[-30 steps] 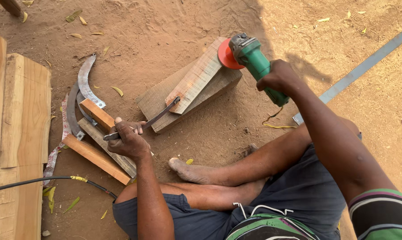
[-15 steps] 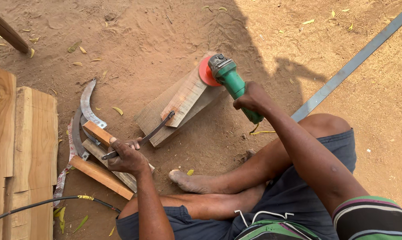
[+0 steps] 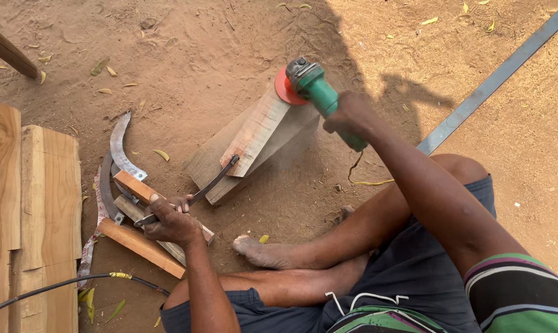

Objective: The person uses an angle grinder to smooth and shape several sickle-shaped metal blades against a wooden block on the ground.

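The grip of the left hand [image 3: 168, 222] is clenched around the near end of a thin dark metal bar [image 3: 196, 196], whose far hooked tip bears on the near edge of a pale wooden block [image 3: 257, 131]. To its left, stacked planks [image 3: 29, 203] lie at the scene's left edge, with a black cable [image 3: 57, 285] running over the sand floor [image 3: 199, 55] toward the person. Just beside the left hand lie two curved sickle blades [image 3: 120, 148] and several short wooden pieces [image 3: 140, 245] (their fit to one another cannot be told). At centre, the block rests tilted on a broader grey board [image 3: 211, 161]. To the right, the right hand [image 3: 350, 116] is closed around the body of a green angle grinder [image 3: 319, 95], its red disc [image 3: 283, 87] touching the block's far end. A faint haze of dust hangs right of the block. Judged from this, shaping has begun at the far end only; the block's long faces appear still squared and rough, so most of the shaping looks left to do. A long metal strip [image 3: 495, 77] lies at far right.
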